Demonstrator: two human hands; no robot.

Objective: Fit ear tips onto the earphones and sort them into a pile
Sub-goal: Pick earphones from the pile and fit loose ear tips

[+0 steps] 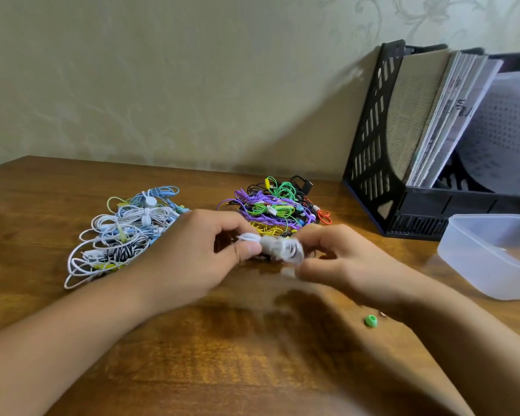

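The wooden surface (192,355) fills the view. At 2 o'clock stands a black file rack (373,151) of papers, with a clear plastic tub (478,265) at 3 o'clock. Pale earphones (123,232) are piled at 9 o'clock; bright-coloured earphones (270,205) at 12. At centre, the left hand (192,253) and right hand (342,259) pinch a blurred white earphone bundle (279,249) between them. A green ear tip (370,320) lies at 5 o'clock.
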